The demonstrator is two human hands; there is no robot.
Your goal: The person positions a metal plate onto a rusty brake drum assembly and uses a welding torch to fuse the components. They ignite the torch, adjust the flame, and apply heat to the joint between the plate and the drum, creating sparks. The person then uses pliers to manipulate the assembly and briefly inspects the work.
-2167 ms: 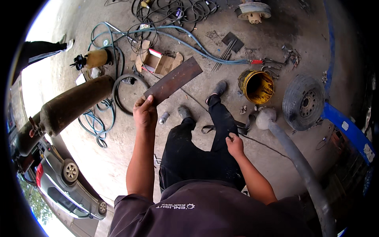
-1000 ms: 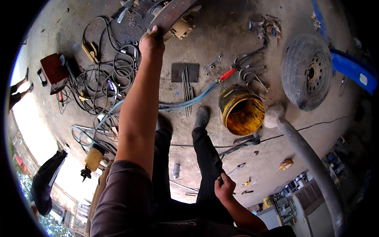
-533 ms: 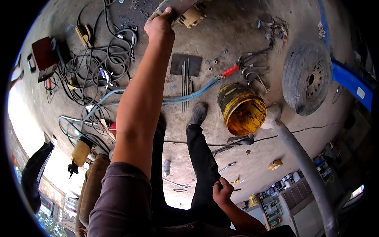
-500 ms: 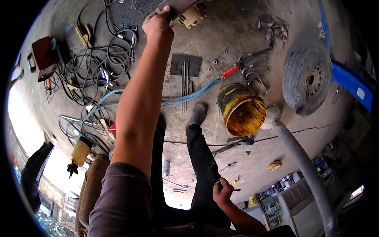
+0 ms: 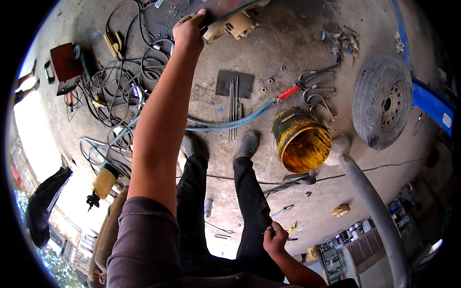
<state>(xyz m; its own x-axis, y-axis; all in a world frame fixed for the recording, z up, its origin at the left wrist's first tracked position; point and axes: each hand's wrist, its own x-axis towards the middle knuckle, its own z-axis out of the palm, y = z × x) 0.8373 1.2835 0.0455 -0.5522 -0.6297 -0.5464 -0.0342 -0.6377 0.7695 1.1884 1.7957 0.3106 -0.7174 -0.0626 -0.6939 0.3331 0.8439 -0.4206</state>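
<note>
One dark trouser leg of a co-worker (image 5: 47, 206) shows at the far left, then a dark red box (image 5: 66, 62), a yellowish plastic bottle with black fitting (image 5: 104, 182) and a tangle of black cables (image 5: 108, 79). Next, at the top, the left hand (image 5: 188, 30) is stretched far out and grips one end of a flat brown metal plate (image 5: 224, 8); this plate is in front of the wheel hub (image 5: 240, 24), but whether they touch, I cannot tell. Below are thin metal rods (image 5: 234, 105) lying across a dark square sheet (image 5: 247, 84). The right hand (image 5: 275, 238) is curled closed before the right trouser leg (image 5: 247, 192); whether something is inside, I cannot tell. Farther right come a yellow-stained bucket (image 5: 289, 127), a wheel with tyre (image 5: 377, 103) and a blue beam (image 5: 430, 101)

I judge the present step as holding the plate at arm's length; with only one end gripped, any further move calls for a firm, level hold. A white label (image 5: 447, 119) sits on the beam, too small for reading
</note>
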